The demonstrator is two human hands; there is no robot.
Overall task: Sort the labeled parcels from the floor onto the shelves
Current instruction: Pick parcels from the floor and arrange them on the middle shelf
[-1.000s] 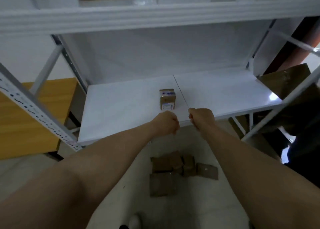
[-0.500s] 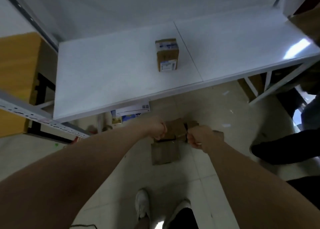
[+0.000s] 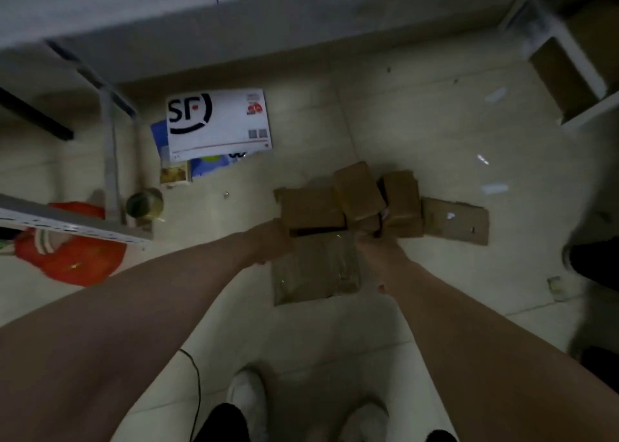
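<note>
Picking up is the step in hand — the next move calls for closing on one parcel and lifting. Left hand [image 3: 273, 244] and right hand [image 3: 370, 237] reach the brown parcels [image 3: 355, 192] piled on the floor [image 3: 435, 133]; each grip is blurred — I cannot tell how far open.

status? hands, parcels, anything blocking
Left hand and right hand down at the floor pile, grip unclear. Brown parcels clustered on the floor, none lifted. White envelope lies aside under the shelf; nothing blocking.
</note>
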